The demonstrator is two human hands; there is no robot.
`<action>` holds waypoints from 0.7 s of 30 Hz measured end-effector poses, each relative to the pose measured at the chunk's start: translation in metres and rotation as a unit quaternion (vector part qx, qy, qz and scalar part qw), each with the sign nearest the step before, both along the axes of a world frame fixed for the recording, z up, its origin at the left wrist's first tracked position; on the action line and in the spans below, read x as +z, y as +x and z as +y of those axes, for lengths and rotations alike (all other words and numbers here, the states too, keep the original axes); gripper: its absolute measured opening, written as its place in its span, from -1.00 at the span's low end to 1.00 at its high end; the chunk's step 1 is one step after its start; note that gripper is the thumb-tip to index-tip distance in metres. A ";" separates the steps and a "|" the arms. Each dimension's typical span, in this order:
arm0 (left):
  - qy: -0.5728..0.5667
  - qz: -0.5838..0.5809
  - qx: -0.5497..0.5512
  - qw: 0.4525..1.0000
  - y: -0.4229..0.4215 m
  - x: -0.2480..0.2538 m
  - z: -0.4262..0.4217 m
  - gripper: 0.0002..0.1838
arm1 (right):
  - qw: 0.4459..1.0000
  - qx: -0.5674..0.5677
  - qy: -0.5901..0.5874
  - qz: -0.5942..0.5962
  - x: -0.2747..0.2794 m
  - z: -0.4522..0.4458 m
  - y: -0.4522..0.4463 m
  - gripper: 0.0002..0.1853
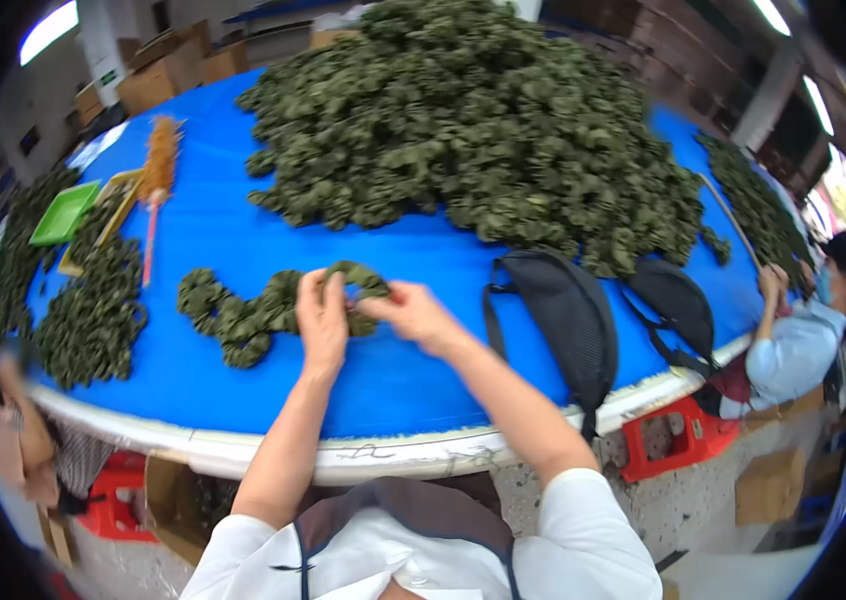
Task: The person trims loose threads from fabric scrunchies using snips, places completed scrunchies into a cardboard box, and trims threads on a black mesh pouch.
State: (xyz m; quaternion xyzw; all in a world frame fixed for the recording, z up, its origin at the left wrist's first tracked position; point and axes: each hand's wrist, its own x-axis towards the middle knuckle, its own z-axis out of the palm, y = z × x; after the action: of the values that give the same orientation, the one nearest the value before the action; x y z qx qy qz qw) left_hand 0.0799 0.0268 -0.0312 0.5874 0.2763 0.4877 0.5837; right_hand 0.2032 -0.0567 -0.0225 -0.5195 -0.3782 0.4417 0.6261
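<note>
In front of me, both hands hold one dark green scrunchie [361,276], a ruffled fabric ring. My left hand [322,322] has its fingers closed on the ring's left side. Thumb and fingers of my right hand [417,314] pinch its right side. Just left of my left hand, a short row of similar scrunchies [243,316] lies on the blue tabletop [403,395]. Beyond my hands rises a big heap of scrunchies [463,130].
Black mesh bags [560,315] lie right of my hands. On the left are a smaller scrunchie pile [93,320], a green tray [65,213] and an orange duster [158,165]. Another person [798,340] works at the right edge. Red stools [678,435] stand below the table.
</note>
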 end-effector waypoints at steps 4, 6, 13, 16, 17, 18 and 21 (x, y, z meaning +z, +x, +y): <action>-0.081 -0.063 -0.048 0.994 0.005 -0.006 -0.006 -0.64 | 0.978 -0.117 0.084 0.151 0.011 0.002 -0.018 -0.77; -0.174 -0.075 -0.122 0.974 0.007 -0.009 -0.015 -0.52 | 0.961 -0.171 0.156 0.154 -0.011 0.016 -0.012 -0.80; -0.273 -0.191 -0.365 0.869 -0.033 0.006 0.023 -0.39 | 0.970 0.084 0.048 0.223 0.024 -0.090 0.007 -0.67; -0.232 -0.155 -0.432 0.858 -0.042 0.051 -0.030 -0.53 | 0.986 0.115 -0.014 0.117 0.048 -0.128 0.006 -0.62; -0.235 -0.151 -0.443 0.852 -0.035 0.054 -0.047 -0.53 | 0.988 0.102 -0.013 0.118 0.050 -0.133 0.004 -0.62; -0.188 -0.082 -0.428 0.880 -0.029 0.058 -0.063 -0.58 | 0.993 0.068 0.005 0.091 0.047 -0.134 0.000 -0.62; -0.027 0.118 -0.351 0.928 -0.017 0.070 -0.092 -0.73 | 0.998 -0.018 0.056 0.005 0.043 -0.130 -0.014 -0.63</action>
State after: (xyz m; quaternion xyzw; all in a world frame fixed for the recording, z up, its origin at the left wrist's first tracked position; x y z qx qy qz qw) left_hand 0.0631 -0.0656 0.0383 0.6845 0.1321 0.1709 0.6963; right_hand 0.1892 -0.1866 0.0201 -0.4877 -0.3899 0.4112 0.6641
